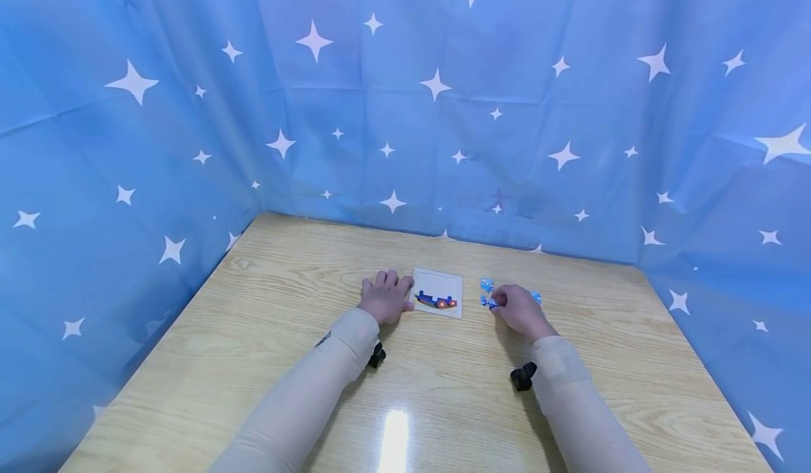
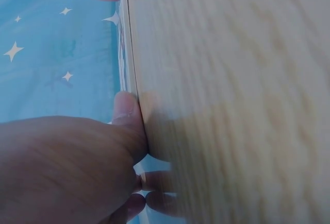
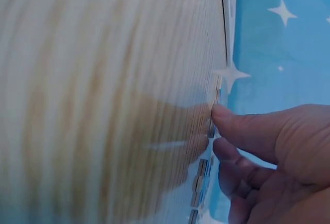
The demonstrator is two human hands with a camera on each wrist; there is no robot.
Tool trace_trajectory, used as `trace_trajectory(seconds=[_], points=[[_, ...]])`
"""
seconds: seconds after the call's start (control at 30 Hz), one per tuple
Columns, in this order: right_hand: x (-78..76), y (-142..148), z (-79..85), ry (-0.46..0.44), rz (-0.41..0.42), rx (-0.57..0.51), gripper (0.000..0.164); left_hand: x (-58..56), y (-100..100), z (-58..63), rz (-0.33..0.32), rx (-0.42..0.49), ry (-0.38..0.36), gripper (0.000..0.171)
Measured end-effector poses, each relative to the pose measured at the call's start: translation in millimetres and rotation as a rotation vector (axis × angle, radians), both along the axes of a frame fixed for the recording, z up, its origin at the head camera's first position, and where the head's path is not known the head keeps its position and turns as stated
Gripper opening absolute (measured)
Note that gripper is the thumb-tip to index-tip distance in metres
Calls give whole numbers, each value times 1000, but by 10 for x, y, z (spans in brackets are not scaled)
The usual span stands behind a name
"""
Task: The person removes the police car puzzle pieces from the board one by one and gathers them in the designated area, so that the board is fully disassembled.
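A square white-framed jigsaw puzzle board lies on the table, with joined pieces in dark blue, red and orange along its near side. My left hand rests at the board's left edge, fingers spread; in the left wrist view its thumb lies against that edge. To the right of the board, my right hand bends over loose blue puzzle pieces. Its thumb and index finger pinch one piece low at the tabletop. The right wrist view shows the thumb at a thin piece edge.
Another blue piece lies just beyond the pinched one, and one more peeks out behind the right hand. Blue curtains with white stars hang behind the wooden table and at its sides.
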State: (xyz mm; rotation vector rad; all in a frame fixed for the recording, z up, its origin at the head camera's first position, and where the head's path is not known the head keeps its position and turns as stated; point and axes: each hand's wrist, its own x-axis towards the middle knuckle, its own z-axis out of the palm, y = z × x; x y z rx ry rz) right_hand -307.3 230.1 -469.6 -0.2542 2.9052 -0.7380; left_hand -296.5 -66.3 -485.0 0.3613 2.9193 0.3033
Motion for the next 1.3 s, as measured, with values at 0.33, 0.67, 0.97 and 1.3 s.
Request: trace_trajectory(seconds=[0.33,0.67,0.97,1.3], points=[[29,-327,-5,-18,123,-164,34,-7,3,22,13,5,-24,58],[90,-568,7,-11,201,-53,28,-42,25,26,-27,-47,-23,49],[87,-609,31,-3,201,-37,28,52,97,123,-66,-218,110,29],[90,-625,2,-24,189,-54,24,86,188,100,-103,-435,171,31]])
